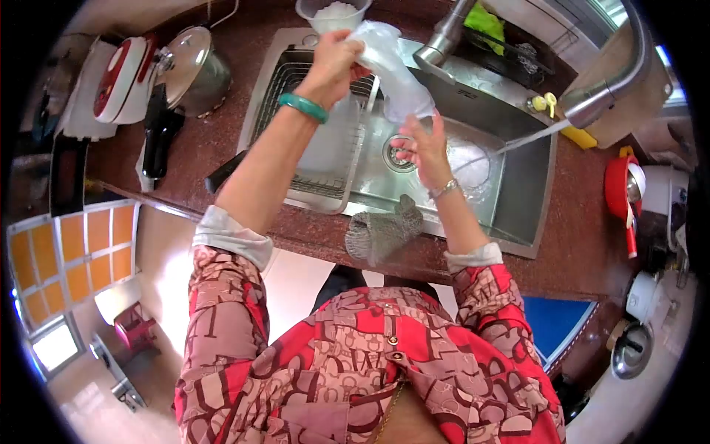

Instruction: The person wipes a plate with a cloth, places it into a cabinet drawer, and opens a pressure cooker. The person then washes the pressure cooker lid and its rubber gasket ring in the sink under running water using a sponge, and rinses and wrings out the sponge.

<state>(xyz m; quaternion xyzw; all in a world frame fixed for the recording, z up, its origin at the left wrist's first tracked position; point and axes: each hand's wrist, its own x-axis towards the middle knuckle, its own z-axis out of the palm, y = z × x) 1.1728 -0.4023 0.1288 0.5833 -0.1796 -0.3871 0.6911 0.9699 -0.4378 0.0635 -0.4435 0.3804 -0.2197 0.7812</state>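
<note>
Patterned cloth of a shirt (362,348) lies nearest me, just short of the surface (584,207) and its front edge. Over the sink (526,181) I see the left hand (336,61) with its fingers closed on the upper end of a plastic bag (396,78). Below it, the right hand (429,152) has its fingers loosely spread beside the bag's lower end; I can't tell whether they touch. Open basin lies beneath the right hand, bounded by the metal rim. A running tap (592,107) crowds the right side, a wire rack (285,81) the left. Grey cloth (384,231) drapes the front edge. Beyond sits a bowl (325,24); leftward, a pot (200,81). Pale floor (299,285) shows below.
</note>
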